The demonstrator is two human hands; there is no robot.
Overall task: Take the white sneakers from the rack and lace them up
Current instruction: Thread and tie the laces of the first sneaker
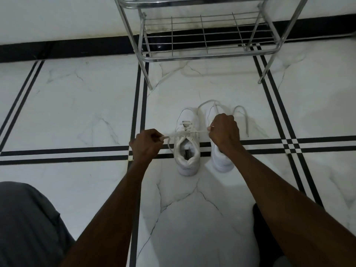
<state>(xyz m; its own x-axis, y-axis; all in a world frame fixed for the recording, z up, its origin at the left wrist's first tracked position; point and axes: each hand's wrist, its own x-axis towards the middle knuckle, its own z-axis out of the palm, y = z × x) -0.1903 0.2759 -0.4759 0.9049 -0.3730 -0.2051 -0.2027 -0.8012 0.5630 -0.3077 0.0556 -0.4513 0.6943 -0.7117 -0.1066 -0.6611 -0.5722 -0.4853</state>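
Two white sneakers stand side by side on the marble floor, toes pointing away from me. The left sneaker (187,151) has its lace (192,132) stretched taut sideways across the top eyelets. My left hand (146,144) is closed on the lace's left end, just left of the shoe. My right hand (224,132) is closed on the right end and covers the middle of the right sneaker (221,162). The right sneaker's own lace (241,116) lies loose in loops on the floor beyond it.
A chrome wire shoe rack (208,54) stands just behind the sneakers against the wall, its lower shelf bare. Its front legs touch the floor left and right of the shoes. My grey-clad knee (25,224) is at the lower left.
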